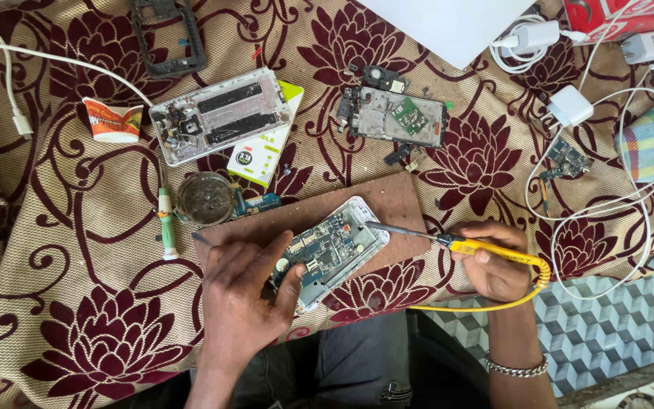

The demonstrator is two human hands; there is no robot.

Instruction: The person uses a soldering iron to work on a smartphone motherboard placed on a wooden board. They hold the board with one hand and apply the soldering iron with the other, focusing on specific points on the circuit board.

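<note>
The opened white-framed phone with a blue circuit board exposed (332,251) lies tilted on a brown rectangular board (319,216) near the picture's centre. The left hand (245,291) rests at the phone's 8 o'clock, its thumb and fingers pressed against the phone's lower end in a steadying grip rather than a closed fist. The right hand (493,261), at the phone's 3 o'clock, is clenched around a yellow-handled soldering iron (448,242) whose dark metal tip reaches the phone's upper edge; its yellow cord curls back under the wrist. Whether the tip actually touches the board is hard to make out.

At 11 o'clock lies a silver phone chassis with black strips (221,113), partly covering a white and green card (266,148). At 1 o'clock sits a stripped phone frame with a green board (399,115). A round dark tin (204,198) stands at 10 o'clock, its contents too murky to tell. White chargers and cables (569,106) sprawl at 2 o'clock, some cut off by the frame.

Everything rests on a beige woven cloth with maroon flowers (77,303); patterned grey-blue floor tiles (615,318) show at 4 o'clock.
</note>
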